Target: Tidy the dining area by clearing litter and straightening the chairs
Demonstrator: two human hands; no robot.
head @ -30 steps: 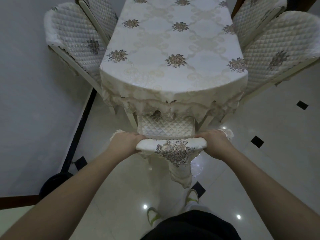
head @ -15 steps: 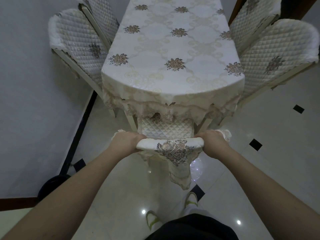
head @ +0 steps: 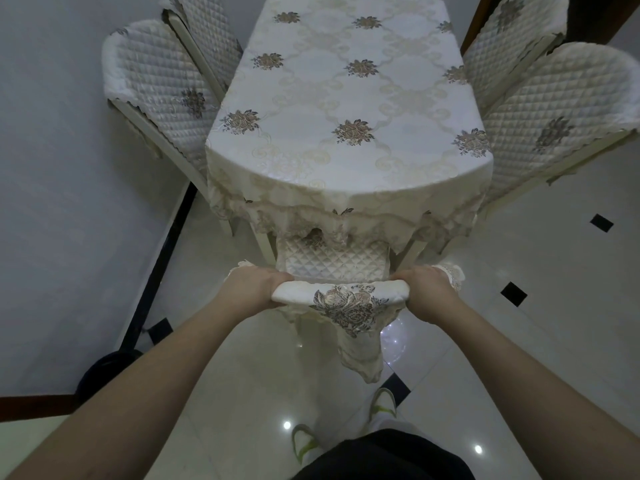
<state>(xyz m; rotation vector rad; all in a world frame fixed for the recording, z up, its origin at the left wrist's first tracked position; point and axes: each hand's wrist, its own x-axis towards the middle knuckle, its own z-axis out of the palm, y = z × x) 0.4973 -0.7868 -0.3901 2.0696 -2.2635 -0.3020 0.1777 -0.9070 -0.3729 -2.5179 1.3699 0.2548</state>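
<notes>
Hands on the near chair (head: 341, 299): left hand (head: 254, 287) grips the left end of its top rail, right hand (head: 427, 289) grips the right end, fingers of both curled over the cream cover draped on the rail. Cover has a brown floral patch at centre and hangs down the chair's back toward the floor. Chair sits at the near rounded end of the counter (head: 349, 109), quilted seat (head: 330, 261) tucked partly under the lace edge of the tablecloth, roughly centred on the counter end.

Two quilted-cover chairs on the left side (head: 162, 95), backs close against the counter edge, and two on the right side (head: 554, 109), same arrangement. Tablecloth is cream with repeating flower motifs.

Floor (head: 540, 306) is glossy pale tile with small black diamond insets, ceiling lights reflected in it. Grey wall (head: 69, 168) to the left with a dark baseboard. Dark round object (head: 107, 368) on the floor by the wall, can't tell what it is. Person's shoes (head: 381, 407) in white and green just behind the chair
</notes>
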